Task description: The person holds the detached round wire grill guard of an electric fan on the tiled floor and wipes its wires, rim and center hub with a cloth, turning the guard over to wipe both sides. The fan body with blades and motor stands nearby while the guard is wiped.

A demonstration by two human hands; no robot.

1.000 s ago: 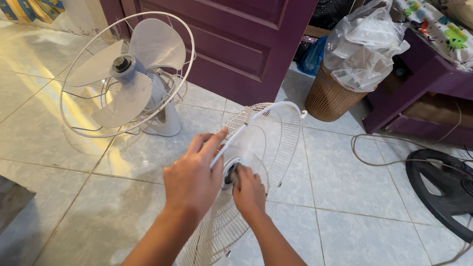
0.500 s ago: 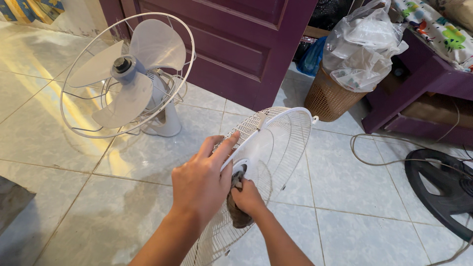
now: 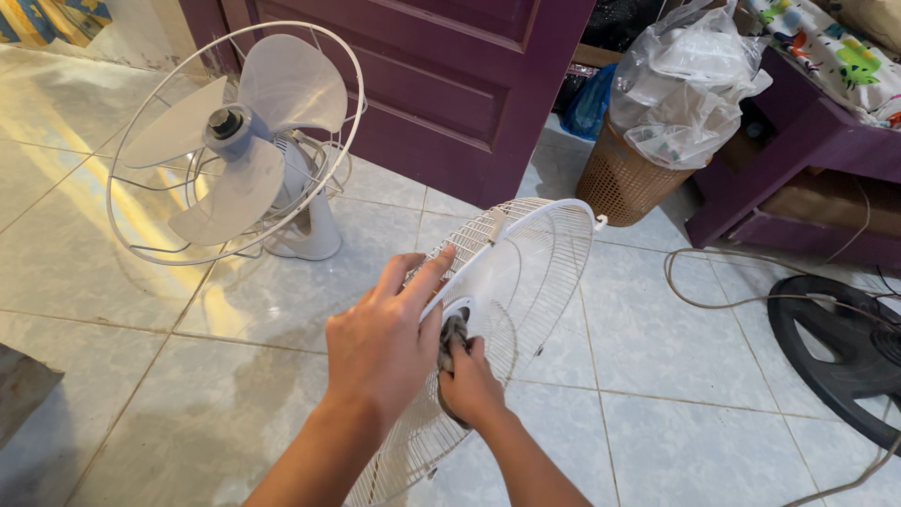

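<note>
**Two hands on a white fan grille**

Two bare hands meet at the middle of a white wire fan grille (image 3: 511,310), which is held tilted on edge above the pale tiled floor (image 3: 676,376). The left hand (image 3: 380,343) lies against the near face of the grille, fingers stretched flat and close together, reaching up along the white plastic centre piece; it grips nothing that can be seen, only presses on the grille. The right hand (image 3: 469,385) sits just below and beside it, closed around a small grey cloth (image 3: 453,335) that is pushed against the round hub of the grille. The two hands are nearly touching.

Well apart to the left stands a white pedestal-type fan (image 3: 249,150) on the floor, its rear guard ring in place and its three pale, translucent blades (image 3: 282,89) uncovered at the front. Behind it is a dark purple door (image 3: 450,84). To the right of the door stands a woven brown basket (image 3: 624,183) with a clear plastic bag (image 3: 685,80) bulging out of it, next to a purple piece of furniture (image 3: 817,150). A thin cable (image 3: 713,300) trails over the tiles towards a black round object (image 3: 845,357) at the right edge, only partly in view.
</note>
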